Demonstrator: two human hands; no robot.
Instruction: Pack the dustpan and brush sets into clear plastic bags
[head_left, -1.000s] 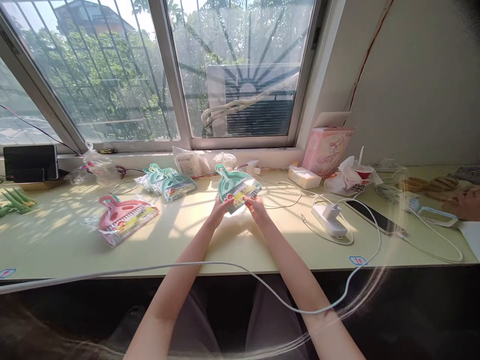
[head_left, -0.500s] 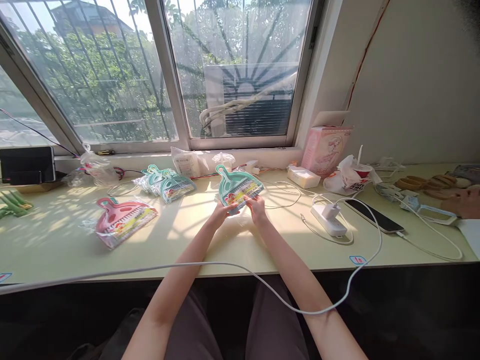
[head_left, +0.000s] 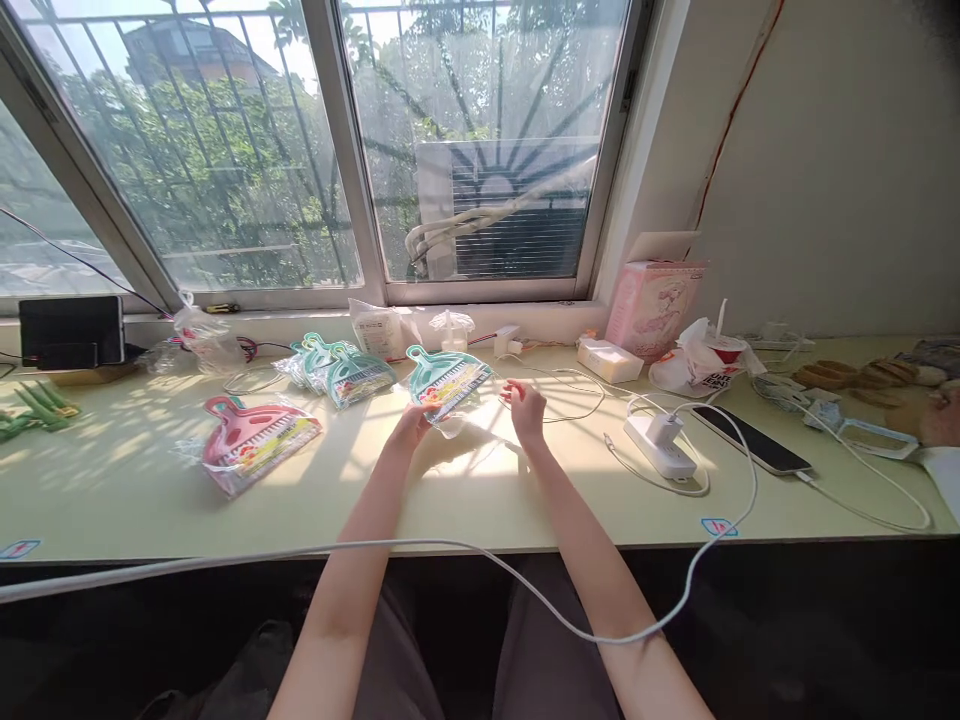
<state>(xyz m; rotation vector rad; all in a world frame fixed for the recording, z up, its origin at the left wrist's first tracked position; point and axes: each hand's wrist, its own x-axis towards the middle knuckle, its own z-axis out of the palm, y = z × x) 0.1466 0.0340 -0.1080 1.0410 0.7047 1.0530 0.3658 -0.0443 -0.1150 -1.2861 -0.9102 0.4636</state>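
Observation:
My left hand point(head_left: 414, 424) grips the lower left corner of a green dustpan-and-brush pack point(head_left: 448, 380) with a colourful label, in clear plastic, held over the table. To its right, my right hand point(head_left: 524, 408) is raised off the pack with its fingers curled; whether anything small is between them cannot be made out. A pink dustpan pack point(head_left: 255, 440) lies on the table at the left. Behind it, several green dustpan packs point(head_left: 341, 370) lie overlapping.
A white cable point(head_left: 480, 545) crosses in front of my forearms. On the right are a power strip point(head_left: 660, 447), a phone point(head_left: 754, 438), a pink box point(head_left: 655, 305) and a tissue pack point(head_left: 609, 360). A tablet point(head_left: 71, 332) stands at the far left.
My right hand has let go of the green pack and moved slightly right. My left hand has shifted the pack left and lower, and it lies flatter.

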